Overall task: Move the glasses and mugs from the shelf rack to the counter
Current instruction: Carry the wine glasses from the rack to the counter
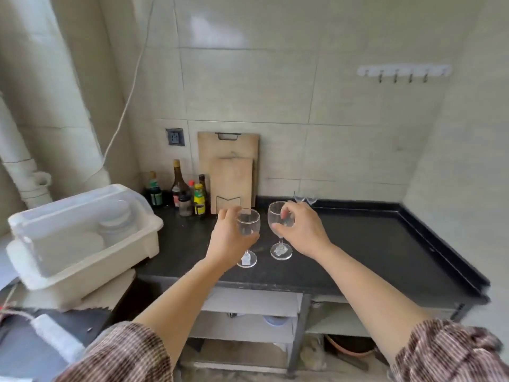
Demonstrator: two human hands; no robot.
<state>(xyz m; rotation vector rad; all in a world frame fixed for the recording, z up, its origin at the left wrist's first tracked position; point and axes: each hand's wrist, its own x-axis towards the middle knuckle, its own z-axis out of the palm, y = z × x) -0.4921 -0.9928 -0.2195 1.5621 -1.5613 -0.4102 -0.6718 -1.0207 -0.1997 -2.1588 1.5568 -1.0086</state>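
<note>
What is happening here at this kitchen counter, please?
A person is holding two stemmed wine glasses, one in each hand, at the black counter. The left hand wraps the bowl of the left glass, and the right hand holds the bowl of the right glass. Both feet are at or just above the counter; contact is unclear. More glasses stand at the back wall, near the cutting boards and sauce bottles.

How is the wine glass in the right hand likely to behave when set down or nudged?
The wine glass looks thin and clear, so probably fragile and slippery. Its thin stem over a small foot suggests it tips easily on the counter. The right hand grips the bowl.
</note>
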